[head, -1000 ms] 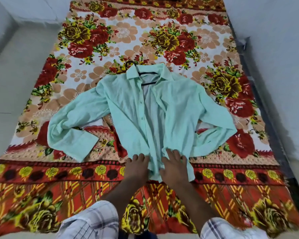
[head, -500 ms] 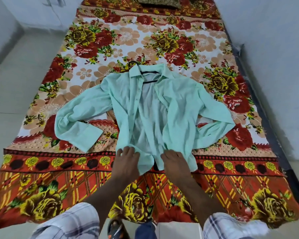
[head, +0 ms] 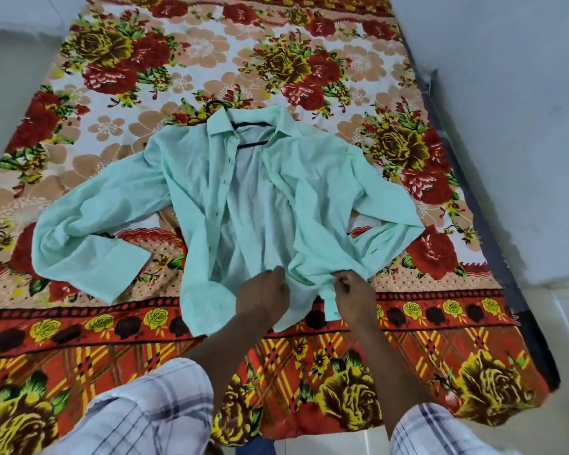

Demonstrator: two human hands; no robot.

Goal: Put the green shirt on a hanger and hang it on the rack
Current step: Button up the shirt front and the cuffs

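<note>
The shirt (head: 191, 192) bunched at the fingers (head: 273, 277) is thin, matt, creased cloth, the sheet (head: 309, 356) under them is matt printed cloth, the hanger (head: 248, 124) beyond them looks smooth.

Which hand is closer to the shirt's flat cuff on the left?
Left. The left hand grips the shirt front just right of the cuff; the right hand pinches the fabric farther right.

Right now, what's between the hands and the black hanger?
Just the green shirt: its open front stretches from the left hand and right hand, which pinch its bottom edge, up to the hanger at the collar, in the head view.
</note>
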